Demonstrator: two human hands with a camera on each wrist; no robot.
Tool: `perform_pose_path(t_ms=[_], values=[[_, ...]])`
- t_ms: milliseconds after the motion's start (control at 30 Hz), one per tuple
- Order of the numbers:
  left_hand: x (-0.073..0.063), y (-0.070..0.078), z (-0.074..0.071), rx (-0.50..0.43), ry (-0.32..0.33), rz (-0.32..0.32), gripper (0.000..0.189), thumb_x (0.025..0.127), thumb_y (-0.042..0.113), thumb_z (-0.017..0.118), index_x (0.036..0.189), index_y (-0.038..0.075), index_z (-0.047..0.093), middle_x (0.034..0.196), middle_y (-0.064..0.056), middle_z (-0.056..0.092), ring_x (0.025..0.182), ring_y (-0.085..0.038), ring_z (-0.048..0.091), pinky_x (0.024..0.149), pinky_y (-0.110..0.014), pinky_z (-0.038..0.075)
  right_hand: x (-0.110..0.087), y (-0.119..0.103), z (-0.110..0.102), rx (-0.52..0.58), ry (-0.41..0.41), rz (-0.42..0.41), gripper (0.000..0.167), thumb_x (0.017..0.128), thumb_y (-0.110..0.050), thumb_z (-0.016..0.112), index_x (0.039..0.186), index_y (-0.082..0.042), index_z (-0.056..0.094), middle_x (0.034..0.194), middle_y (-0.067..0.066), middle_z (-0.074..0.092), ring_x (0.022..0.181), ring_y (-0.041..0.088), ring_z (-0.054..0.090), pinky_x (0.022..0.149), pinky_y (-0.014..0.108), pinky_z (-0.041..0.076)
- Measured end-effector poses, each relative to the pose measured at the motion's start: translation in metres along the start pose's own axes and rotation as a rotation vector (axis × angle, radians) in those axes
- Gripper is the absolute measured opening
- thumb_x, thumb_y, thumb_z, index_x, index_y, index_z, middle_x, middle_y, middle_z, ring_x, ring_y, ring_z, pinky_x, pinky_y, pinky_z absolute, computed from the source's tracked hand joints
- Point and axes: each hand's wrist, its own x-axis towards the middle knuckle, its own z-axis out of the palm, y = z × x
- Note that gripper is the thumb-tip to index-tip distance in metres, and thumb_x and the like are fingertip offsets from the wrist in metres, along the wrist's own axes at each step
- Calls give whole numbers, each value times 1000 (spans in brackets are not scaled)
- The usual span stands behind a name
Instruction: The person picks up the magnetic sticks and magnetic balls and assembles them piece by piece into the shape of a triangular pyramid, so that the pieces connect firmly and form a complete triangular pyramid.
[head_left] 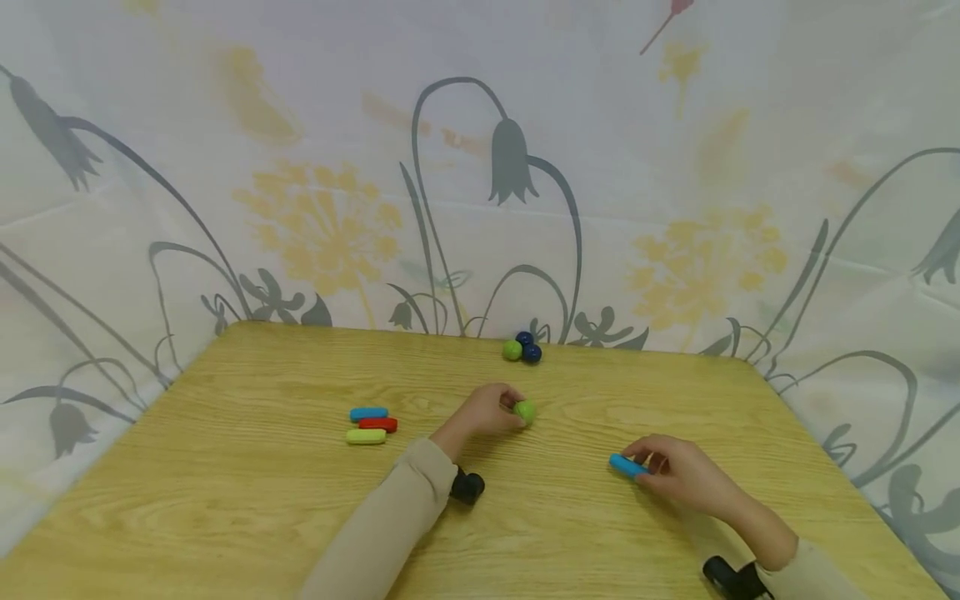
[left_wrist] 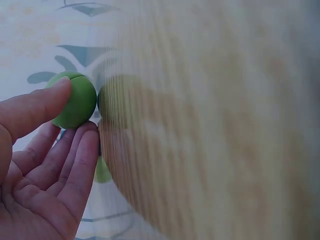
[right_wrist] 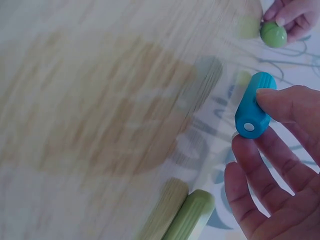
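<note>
My left hand [head_left: 491, 410] pinches a green ball [head_left: 525, 412] near the middle of the table. In the left wrist view the thumb lies on the seamed green ball [left_wrist: 76, 101], which meets its own reflection in the tabletop. Toward the right side, my right hand [head_left: 678, 475] holds a short blue stick [head_left: 627, 466] between thumb and fingers. The right wrist view shows this blue ridged stick [right_wrist: 254, 107] tilted, a white dot on its end, slightly off the table. A green ridged stick [right_wrist: 190, 217] lies near that wrist, hidden in the head view.
Left of my left hand lie a blue stick [head_left: 369, 413], a red stick [head_left: 378, 425] and a yellow-green stick [head_left: 366, 436]. At the table's back edge sit a green ball [head_left: 512, 350] and two dark blue balls [head_left: 532, 353]. A patterned curtain [head_left: 465, 208] hangs behind.
</note>
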Motion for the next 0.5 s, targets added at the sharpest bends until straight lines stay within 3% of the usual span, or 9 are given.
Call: perform_pose_path(t_ms=[233,500], values=[[-16,-1,-1,-6,-24,-3,32,83,10,71,112,-1,60,100,-7,60,95,-22,57,80,-32,48,7,-3,5,27,-15,11,23,84,-7,68,106,-3,64,93,0,61,73,6,54,61,26,47],[-35,-2,2,-56,-54,15,31,83,8,71,110,-1,60,98,-6,60,91,-21,58,79,-32,48,13,-11,10,22,-1,-37,22,83,-5,68,104,-2,65,93,2,62,71,6,53,59,26,47]])
